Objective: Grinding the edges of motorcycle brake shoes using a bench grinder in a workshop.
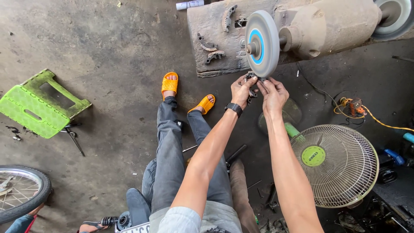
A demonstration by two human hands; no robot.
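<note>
Two hands, left hand (241, 90) and right hand (272, 94), pinch one metal part (251, 79) against one grinding wheel (261, 43) at twelve o'clock; oil-stained concrete floor (112, 51).

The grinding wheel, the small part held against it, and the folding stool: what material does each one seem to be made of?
Grinding wheel: looks like grey abrasive stone, matte and grainy, with a blue centre disc. Small part, gripped by left hand and right hand: probably metal, dark and dull; too small to be sure. Folding stool: apparently moulded plastic, bright green, with a dotted textured top.
</note>
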